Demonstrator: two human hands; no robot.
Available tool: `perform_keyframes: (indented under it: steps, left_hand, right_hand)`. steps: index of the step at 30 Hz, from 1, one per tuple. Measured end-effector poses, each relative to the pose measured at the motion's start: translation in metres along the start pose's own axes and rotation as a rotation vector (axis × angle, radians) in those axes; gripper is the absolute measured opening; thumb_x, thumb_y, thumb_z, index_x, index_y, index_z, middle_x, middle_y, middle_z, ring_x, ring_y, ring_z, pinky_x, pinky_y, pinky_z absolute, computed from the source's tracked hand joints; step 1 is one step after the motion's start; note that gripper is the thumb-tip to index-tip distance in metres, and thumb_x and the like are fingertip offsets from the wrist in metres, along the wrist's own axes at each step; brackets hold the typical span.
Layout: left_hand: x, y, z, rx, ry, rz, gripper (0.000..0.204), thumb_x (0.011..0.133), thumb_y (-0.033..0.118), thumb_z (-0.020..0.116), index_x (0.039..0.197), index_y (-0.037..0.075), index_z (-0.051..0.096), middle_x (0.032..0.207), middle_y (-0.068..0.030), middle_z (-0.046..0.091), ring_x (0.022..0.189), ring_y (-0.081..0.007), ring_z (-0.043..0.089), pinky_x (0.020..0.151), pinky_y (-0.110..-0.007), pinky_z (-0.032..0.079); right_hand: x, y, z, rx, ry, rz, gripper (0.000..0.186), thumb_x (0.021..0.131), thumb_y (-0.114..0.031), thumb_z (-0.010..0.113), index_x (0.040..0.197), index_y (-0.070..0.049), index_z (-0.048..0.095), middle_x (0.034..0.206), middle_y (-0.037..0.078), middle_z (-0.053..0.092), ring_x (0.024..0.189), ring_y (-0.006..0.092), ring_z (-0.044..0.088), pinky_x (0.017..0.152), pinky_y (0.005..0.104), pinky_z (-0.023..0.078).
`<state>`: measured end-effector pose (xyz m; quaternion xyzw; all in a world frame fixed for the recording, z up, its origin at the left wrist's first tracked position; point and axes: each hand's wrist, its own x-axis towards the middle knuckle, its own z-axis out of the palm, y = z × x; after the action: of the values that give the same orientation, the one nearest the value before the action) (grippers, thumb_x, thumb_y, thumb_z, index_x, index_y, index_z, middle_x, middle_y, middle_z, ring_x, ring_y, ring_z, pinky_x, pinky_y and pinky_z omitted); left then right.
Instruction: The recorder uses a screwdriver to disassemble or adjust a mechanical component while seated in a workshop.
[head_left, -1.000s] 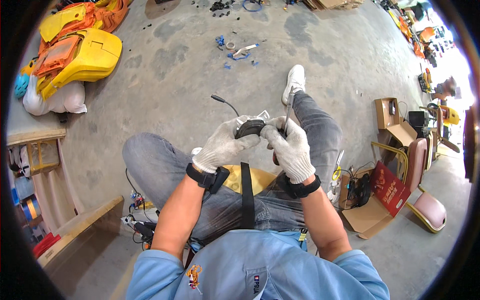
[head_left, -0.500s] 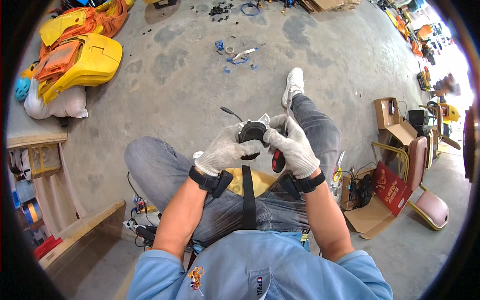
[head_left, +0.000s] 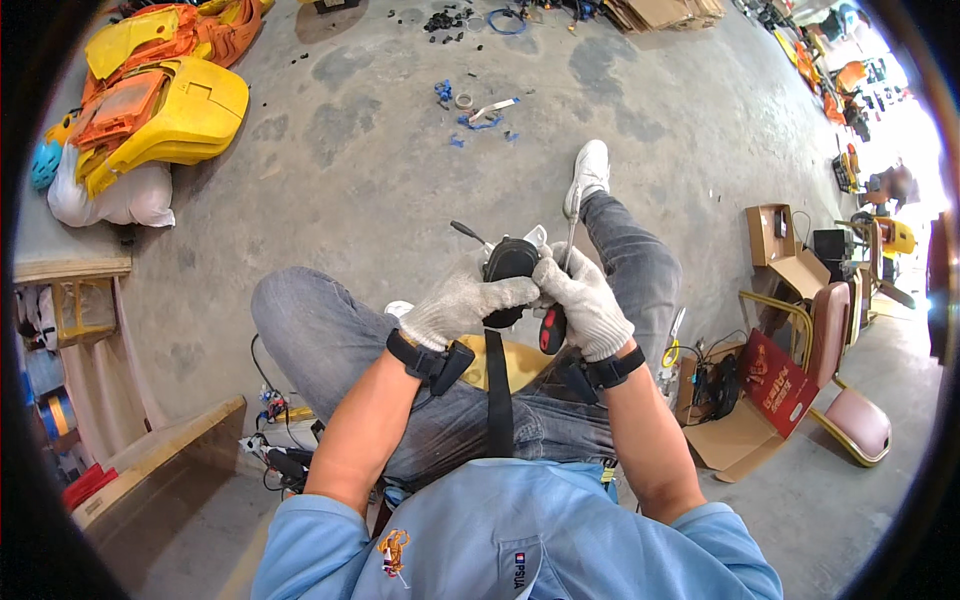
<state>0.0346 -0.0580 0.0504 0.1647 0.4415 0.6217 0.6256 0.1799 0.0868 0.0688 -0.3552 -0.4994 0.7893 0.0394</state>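
In front of my lap, my gloved left hand [head_left: 455,305] is closed round a black rounded part [head_left: 511,257], with its thumb across the near side. A short black cable [head_left: 467,232] sticks out from the part's far left, and a pale metal bracket [head_left: 538,236] shows at its far right edge. My gloved right hand [head_left: 592,312] grips a screwdriver [head_left: 552,330] with a red and black handle. The handle's end points toward me and the metal shaft points away. The right fingertips meet the part's right side; what they pinch there is hidden.
A yellow piece [head_left: 515,362] lies between my thighs under a black strap [head_left: 497,410]. To the right are an opened cardboard box [head_left: 735,455], scissors [head_left: 672,350] and a chair [head_left: 835,335]. Yellow and orange plastic shells [head_left: 195,110] are piled far left. Tape and blue scraps [head_left: 480,120] lie ahead.
The black part has shifted slightly to the right and turned a little in my left hand, whose thumb now reaches further across it. The screwdriver stays in my right hand, moved slightly left.
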Motion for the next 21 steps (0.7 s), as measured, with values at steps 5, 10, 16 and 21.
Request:
perform_keyframes:
  steps: [5,10,16,21]
  left_hand:
    - [-0.001,-0.002,-0.002,0.051,0.030,0.003,0.053,0.094,0.010,0.080,0.143,0.003,0.062,0.124,-0.0039,0.070,0.106,-0.0127,0.068,0.092,-0.030,0.058]
    - [-0.002,-0.001,0.005,0.113,0.104,0.041,0.047,0.094,0.011,0.080,0.138,0.002,0.066,0.119,-0.0042,0.072,0.105,-0.0142,0.069,0.094,-0.031,0.056]
    - [0.000,0.006,0.005,-0.004,0.201,0.133,0.036,0.097,0.013,0.076,0.130,0.003,0.067,0.110,-0.0057,0.073,0.099,-0.0152,0.070,0.092,-0.031,0.057]
    - [0.006,0.006,-0.003,-0.069,0.309,0.159,0.034,0.098,0.014,0.076,0.128,0.004,0.065,0.104,-0.0034,0.073,0.095,-0.0157,0.071,0.088,-0.031,0.058]
  right_hand:
    - [-0.002,-0.003,0.002,-0.011,-0.001,-0.026,0.028,0.102,-0.029,0.075,0.108,-0.005,0.064,0.090,0.000,0.065,0.074,0.0055,0.058,0.068,0.0222,0.048]
    - [0.002,0.001,-0.001,-0.046,0.005,-0.021,0.031,0.102,-0.031,0.076,0.113,-0.003,0.065,0.091,0.000,0.066,0.075,0.0057,0.058,0.068,0.0232,0.048]
    - [-0.001,0.008,-0.015,0.041,0.198,0.121,0.047,0.094,-0.004,0.070,0.137,0.005,0.053,0.105,0.008,0.063,0.089,0.0171,0.065,0.079,0.0344,0.061]
    - [-0.013,-0.018,-0.019,-0.121,0.113,0.000,0.043,0.096,-0.004,0.069,0.135,0.008,0.055,0.109,0.011,0.065,0.089,0.0177,0.067,0.080,0.0300,0.060]
